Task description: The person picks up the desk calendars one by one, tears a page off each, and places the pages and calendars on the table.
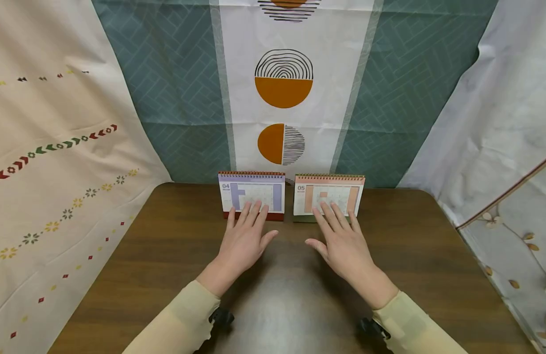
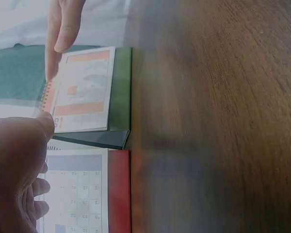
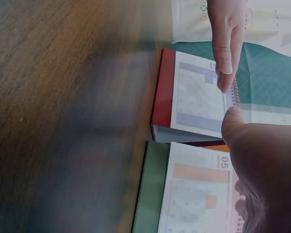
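Two spiral-bound desk calendars stand side by side at the far edge of the table. The left calendar point(image 1: 251, 189) shows 04 in purple on a red base; the right calendar point(image 1: 304, 201) shows 05 in orange on a green base. My left hand point(image 1: 246, 238) is spread palm down in front of the purple one, fingers straight. In the same way my right hand point(image 1: 343, 241) is spread before the orange one. Neither hand grips anything. In the wrist views a gap shows between the table and both hands, which hover at calendar height.
The brown wooden table point(image 1: 166, 275) has rounded far corners. Behind it hangs a green and white patterned cloth point(image 1: 180, 88). A cream cloth point(image 1: 56, 172) borders the left side, and a pale floral cloth point(image 1: 511, 246) the right.
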The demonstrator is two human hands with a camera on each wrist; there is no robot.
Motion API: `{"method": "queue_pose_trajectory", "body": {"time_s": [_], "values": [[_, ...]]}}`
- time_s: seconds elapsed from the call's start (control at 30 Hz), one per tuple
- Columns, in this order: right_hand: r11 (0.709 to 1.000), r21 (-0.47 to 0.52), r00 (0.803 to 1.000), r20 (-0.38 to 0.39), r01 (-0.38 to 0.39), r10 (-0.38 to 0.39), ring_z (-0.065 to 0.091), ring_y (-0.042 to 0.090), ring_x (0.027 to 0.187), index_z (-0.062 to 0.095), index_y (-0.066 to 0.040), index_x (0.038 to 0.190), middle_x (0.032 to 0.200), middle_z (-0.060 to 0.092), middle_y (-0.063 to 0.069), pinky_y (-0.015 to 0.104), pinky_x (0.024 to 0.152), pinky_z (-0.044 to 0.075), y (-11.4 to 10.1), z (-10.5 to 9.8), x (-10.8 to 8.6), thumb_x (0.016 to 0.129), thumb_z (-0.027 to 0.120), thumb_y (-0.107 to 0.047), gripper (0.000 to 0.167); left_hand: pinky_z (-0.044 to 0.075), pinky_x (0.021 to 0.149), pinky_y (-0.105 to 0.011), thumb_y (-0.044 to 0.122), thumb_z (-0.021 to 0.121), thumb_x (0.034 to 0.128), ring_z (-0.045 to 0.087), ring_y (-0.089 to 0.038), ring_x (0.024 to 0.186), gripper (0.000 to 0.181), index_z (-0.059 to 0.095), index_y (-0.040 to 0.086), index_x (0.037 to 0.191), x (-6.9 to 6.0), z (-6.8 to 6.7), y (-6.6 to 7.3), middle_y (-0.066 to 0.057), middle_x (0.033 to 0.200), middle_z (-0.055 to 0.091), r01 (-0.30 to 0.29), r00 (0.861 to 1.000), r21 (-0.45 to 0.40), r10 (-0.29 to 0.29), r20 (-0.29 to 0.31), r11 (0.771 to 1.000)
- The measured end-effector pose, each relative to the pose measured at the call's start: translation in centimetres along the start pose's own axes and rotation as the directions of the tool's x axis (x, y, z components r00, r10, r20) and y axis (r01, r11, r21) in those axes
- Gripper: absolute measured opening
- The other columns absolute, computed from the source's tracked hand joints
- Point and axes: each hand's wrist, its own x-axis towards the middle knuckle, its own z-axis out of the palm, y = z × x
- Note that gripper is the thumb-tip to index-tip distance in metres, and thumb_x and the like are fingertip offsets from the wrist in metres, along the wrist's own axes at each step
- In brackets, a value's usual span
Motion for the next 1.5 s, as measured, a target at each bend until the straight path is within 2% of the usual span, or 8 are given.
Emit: {"method": "queue_pose_trajectory", "body": {"time_s": [0.17,0.4,0.67,0.77,1.13,1.5], "values": [[1.000,-0.002,1.000,0.007,-0.009,0.009,0.026,0.039,0.165,0.038,-0.011,0.172,0.178,0.034,0.016,0.066,0.131,0.015,0.3,-0.2,-0.1,0.106,0.069,-0.056,0.086,0.012,0.130,-0.069,0.061,0.051,0.1130,0.027,-0.037,0.165,0.078,0.038,0.013,0.173,0.6,0.0,0.4,-0.012,0.178,0.032,-0.014,1.000,0.002,0.014,-0.003,1.000],[1.000,0.000,1.000,-0.008,-0.022,0.022,0.031,0.039,0.163,0.039,-0.011,0.172,0.177,0.035,0.015,0.068,0.129,0.021,0.8,-0.5,-0.4,0.105,0.070,-0.056,0.086,0.013,0.130,-0.068,0.061,0.052,0.1126,0.025,-0.038,0.166,0.079,0.037,0.012,0.173,1.5,-0.1,1.1,-0.012,0.179,0.031,-0.015,1.000,-0.017,0.016,0.008,1.000],[1.000,0.010,0.998,-0.057,-0.029,0.030,0.033,0.041,0.162,0.043,-0.008,0.170,0.175,0.038,0.017,0.067,0.130,0.018,2.1,-0.4,-0.8,0.103,0.074,-0.052,0.086,0.013,0.131,-0.066,0.062,0.048,0.1136,0.023,-0.036,0.166,0.079,0.035,0.012,0.174,2.6,0.3,1.9,-0.011,0.179,0.030,-0.016,1.000,-0.034,0.017,0.025,0.999],[0.999,0.014,0.998,-0.052,-0.043,0.043,0.032,0.041,0.162,0.042,-0.007,0.170,0.176,0.037,0.018,0.067,0.130,0.016,2.6,-0.5,-1.0,0.103,0.074,-0.052,0.087,0.012,0.131,-0.066,0.061,0.049,0.1135,0.023,-0.035,0.167,0.079,0.035,0.011,0.173,2.8,0.3,2.2,-0.012,0.179,0.030,-0.016,0.999,-0.054,0.018,0.031,0.998],[0.997,-0.009,0.995,-0.063,-0.081,0.080,0.033,0.041,0.162,0.042,-0.005,0.169,0.174,0.038,0.021,0.068,0.128,0.021,3.7,-0.6,-1.4,0.104,0.075,-0.050,0.086,0.012,0.131,-0.067,0.063,0.046,0.1135,0.024,-0.034,0.167,0.078,0.037,0.013,0.173,3.7,0.9,3.0,-0.010,0.178,0.033,-0.003,1.000,-0.081,0.003,0.006,0.997],[0.995,0.017,0.990,-0.103,-0.094,0.095,0.032,0.042,0.162,0.042,-0.003,0.169,0.173,0.039,0.023,0.068,0.128,0.019,4.9,-0.2,-1.6,0.103,0.076,-0.046,0.086,0.014,0.129,-0.070,0.063,0.045,0.1138,0.026,-0.035,0.166,0.077,0.036,0.015,0.174,4.7,1.4,3.6,-0.009,0.178,0.035,0.009,1.000,-0.099,-0.008,0.007,0.995]]}}
